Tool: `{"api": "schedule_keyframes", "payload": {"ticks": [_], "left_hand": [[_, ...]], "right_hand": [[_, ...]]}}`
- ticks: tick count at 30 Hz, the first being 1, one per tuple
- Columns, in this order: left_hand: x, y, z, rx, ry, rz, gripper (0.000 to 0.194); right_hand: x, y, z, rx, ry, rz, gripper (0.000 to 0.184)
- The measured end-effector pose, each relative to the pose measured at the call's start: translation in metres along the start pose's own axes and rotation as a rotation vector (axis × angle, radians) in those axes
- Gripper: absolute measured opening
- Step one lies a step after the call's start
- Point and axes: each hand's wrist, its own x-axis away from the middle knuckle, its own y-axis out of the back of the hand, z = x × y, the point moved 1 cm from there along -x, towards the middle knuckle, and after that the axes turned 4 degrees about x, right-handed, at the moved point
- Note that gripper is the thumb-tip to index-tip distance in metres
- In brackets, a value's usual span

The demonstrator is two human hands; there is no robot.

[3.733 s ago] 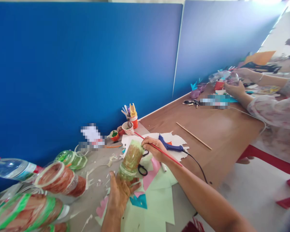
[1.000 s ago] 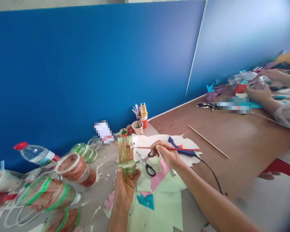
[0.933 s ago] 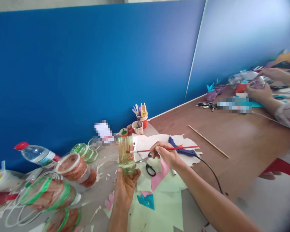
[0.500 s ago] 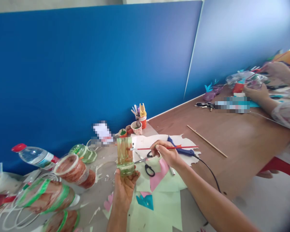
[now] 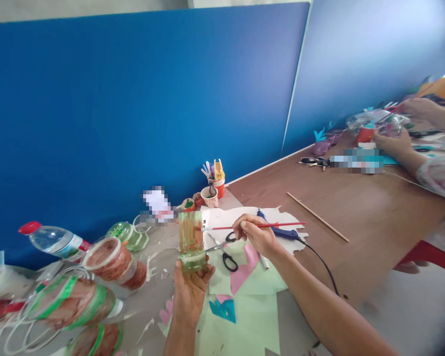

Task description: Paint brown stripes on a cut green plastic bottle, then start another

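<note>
My left hand grips the bottom of an upright cut plastic bottle piece, greenish with brown paint streaks, held above the table. My right hand pinches a thin red-handled paintbrush that lies nearly level, its tip touching the bottle piece's right side. Black-handled scissors lie just under the brush on paper scraps.
Painted bottle pieces and a capped water bottle lie at the left. Small cups with tools stand by the blue partition. A blue glue gun, a wooden stick and coloured paper are nearby. Another person's hands work at the far right.
The bottle piece went from tilted over the table to upright in my left hand. In the last second the brush stays level against its side, shifting only slightly.
</note>
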Motion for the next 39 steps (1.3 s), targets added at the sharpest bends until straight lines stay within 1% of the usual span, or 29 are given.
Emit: {"api": "schedule_keyframes", "payload": {"ticks": [2,5,9,10,13,14,17,18,21,25,28,29,32,36,39], "left_hand": [[0.000,0.001,0.000,0.020,0.018,0.018,0.038],[0.003,-0.002,-0.001,0.046,0.039,0.010,0.036],[0.008,-0.012,-0.002,0.062,0.034,-0.057,0.039],[0.009,-0.014,-0.002,0.060,0.039,-0.074,0.041],[0.010,-0.018,-0.004,0.046,0.064,-0.115,0.047],[0.011,-0.019,-0.004,0.044,0.069,-0.126,0.048],[0.011,-0.021,-0.005,0.050,0.074,-0.150,0.051],[0.012,-0.022,-0.005,0.052,0.076,-0.153,0.052],[0.012,-0.023,-0.005,0.047,0.087,-0.149,0.052],[0.012,-0.023,-0.006,0.054,0.103,-0.150,0.054],[0.012,-0.022,-0.006,0.062,0.121,-0.143,0.056],[0.011,-0.021,-0.006,0.064,0.128,-0.134,0.056],[0.011,-0.020,-0.006,0.074,0.141,-0.107,0.057],[0.011,-0.018,-0.007,0.081,0.161,-0.076,0.057],[0.011,-0.016,-0.007,0.093,0.164,-0.042,0.054]], "right_hand": [[0.000,-0.001,0.000,-0.016,-0.012,0.014,0.020],[-0.001,0.000,0.001,-0.036,0.012,-0.048,0.020],[-0.001,-0.001,0.001,-0.043,-0.042,0.041,0.020],[-0.001,-0.001,0.001,-0.050,-0.041,0.039,0.020],[-0.001,0.000,0.001,-0.061,0.009,-0.019,0.020],[-0.001,0.000,0.001,-0.056,0.014,-0.008,0.020],[-0.001,0.000,-0.001,-0.049,-0.009,0.079,0.021],[-0.001,0.000,-0.001,-0.054,-0.008,0.079,0.021],[-0.001,0.001,-0.002,-0.053,0.024,0.035,0.021],[-0.001,0.000,-0.001,-0.034,0.011,0.091,0.022],[-0.001,0.000,-0.001,-0.045,0.024,0.027,0.022],[-0.002,0.000,-0.001,-0.040,0.019,0.026,0.022],[-0.002,0.001,-0.001,-0.028,-0.009,0.074,0.022],[-0.002,0.002,0.001,-0.031,0.026,0.009,0.022],[-0.002,0.001,0.001,-0.002,-0.007,0.073,0.023]]}}
